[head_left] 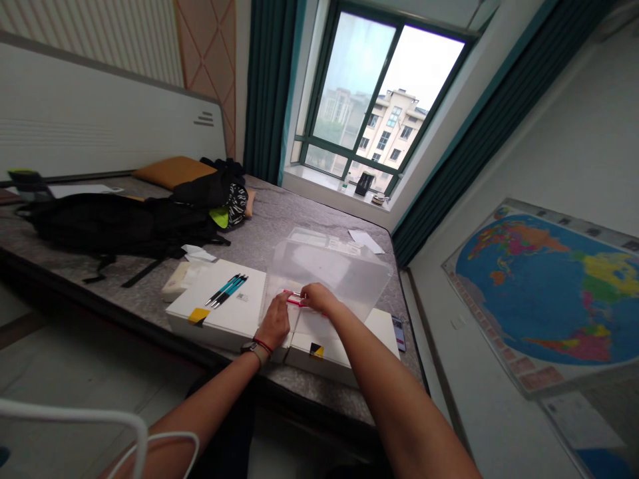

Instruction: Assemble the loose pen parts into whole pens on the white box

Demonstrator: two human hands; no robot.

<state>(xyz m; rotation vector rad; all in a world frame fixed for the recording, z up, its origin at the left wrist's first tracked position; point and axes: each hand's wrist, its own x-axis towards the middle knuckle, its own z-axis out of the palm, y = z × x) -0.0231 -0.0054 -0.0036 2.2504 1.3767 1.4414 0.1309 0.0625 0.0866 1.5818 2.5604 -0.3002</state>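
Note:
My left hand (pixel 275 322), with a watch and a red band at its wrist, is closed at the left end of a small pink-red rimmed thing (pixel 293 299). My right hand (pixel 318 297) pinches the right side of it with bent fingers. Its exact kind is too small to make out, and the fingers cover part of it. Both hands are inside or just in front of a clear plastic box (pixel 344 269) with a raised clear wall or lid. Beneath are two white boxes, a left one (pixel 253 279) and a right one (pixel 384 327). Several blue and black pens (pixel 227 291) lie on the left box.
A pack of tissues (pixel 177 279) sits left of the white boxes. Black bags (pixel 124 223) and an orange-brown cushion (pixel 174 171) lie farther left on the grey mattress (pixel 299 209). A phone (pixel 398 332) is at the right edge. White paper (pixel 367 241) lies behind.

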